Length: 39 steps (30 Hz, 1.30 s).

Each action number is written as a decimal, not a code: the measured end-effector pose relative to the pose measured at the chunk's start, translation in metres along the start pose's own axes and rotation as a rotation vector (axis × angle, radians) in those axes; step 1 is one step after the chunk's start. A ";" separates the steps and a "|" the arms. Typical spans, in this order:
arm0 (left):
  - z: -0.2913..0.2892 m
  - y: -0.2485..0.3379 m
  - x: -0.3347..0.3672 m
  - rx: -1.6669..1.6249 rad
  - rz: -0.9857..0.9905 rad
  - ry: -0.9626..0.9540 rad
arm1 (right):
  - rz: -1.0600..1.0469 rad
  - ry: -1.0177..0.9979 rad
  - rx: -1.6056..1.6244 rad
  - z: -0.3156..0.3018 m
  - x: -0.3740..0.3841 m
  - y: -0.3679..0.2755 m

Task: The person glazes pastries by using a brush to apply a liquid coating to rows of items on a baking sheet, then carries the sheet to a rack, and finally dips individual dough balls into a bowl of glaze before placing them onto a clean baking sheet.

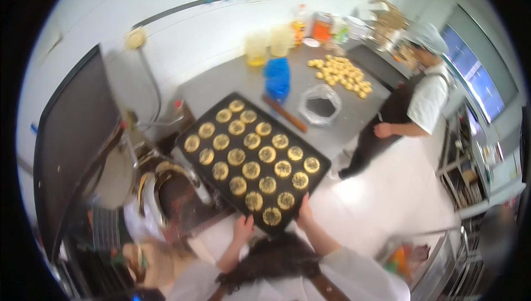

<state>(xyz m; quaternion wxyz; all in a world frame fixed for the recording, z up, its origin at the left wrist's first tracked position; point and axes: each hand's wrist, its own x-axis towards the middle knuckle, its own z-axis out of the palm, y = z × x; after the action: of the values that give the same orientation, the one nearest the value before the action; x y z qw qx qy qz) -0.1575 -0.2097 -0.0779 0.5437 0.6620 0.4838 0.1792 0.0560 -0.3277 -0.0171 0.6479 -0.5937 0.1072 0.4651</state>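
Stainless steel covers the worktable across the middle of the view. At its right side stands a co-worker in a dark apron, white short sleeves and a pale hair cover, one forearm bent across the waist. Nearer, a black tray slants toward the person's body; its far part overlaps the table in view, though whether it rests there I cannot tell. Beyond it on the steel are a clear plastic bag with dark contents, a blue bag and a brown wooden rod. The left hand and right hand grip the tray's near end, one at each corner, clasping its rim; the fingers beneath are hidden. Rows of yellow rounds with dark specks fill the tray. Small pale-yellow balls lie clustered farther back on the table.
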 end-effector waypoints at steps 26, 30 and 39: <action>0.013 0.161 0.404 -0.455 -0.504 -1.302 | -0.303 1.582 0.359 0.140 -0.026 0.085; 0.026 0.193 0.449 -0.467 -0.538 -1.460 | -0.426 1.723 0.702 0.226 -0.053 0.068; 0.136 0.255 0.430 -0.482 -0.676 -1.960 | -0.529 1.930 1.066 0.270 -0.036 0.059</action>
<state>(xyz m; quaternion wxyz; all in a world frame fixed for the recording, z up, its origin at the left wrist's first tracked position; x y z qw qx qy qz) 0.2606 0.0902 -0.0213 0.8343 0.2235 -0.0547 -0.5010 -0.1186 -0.1182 0.0421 0.5426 -0.3566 0.6177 -0.4436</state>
